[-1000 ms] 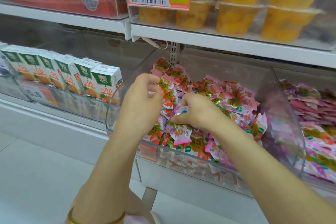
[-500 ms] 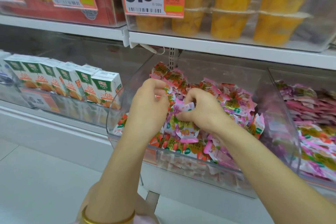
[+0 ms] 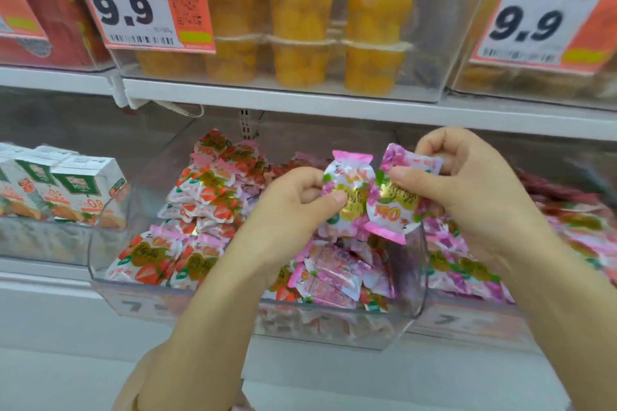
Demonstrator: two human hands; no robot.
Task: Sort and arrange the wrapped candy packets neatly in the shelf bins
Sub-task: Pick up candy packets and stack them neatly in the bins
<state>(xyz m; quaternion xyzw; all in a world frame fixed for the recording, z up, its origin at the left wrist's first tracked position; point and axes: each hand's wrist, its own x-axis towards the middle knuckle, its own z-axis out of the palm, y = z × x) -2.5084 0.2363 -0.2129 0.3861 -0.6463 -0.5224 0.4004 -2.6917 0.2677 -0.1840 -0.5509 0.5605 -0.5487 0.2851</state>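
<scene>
Pink packet (image 3: 347, 188) pinched by left hand (image 3: 287, 213), second packet (image 3: 395, 207) by right hand (image 3: 474, 187).

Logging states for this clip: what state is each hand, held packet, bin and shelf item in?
Left hand: pinches first pink packet.
Right hand: pinches second pink packet.
Middle bin: strawberry and pink packets mixed.
Right bin: holds pink packets.
Juice cartons: upright, in a row.
Fruit cups: stacked.

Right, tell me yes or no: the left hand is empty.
No, the left hand pinches a pink-ended candy packet between thumb and fingers, held up above the clear bin.
</scene>
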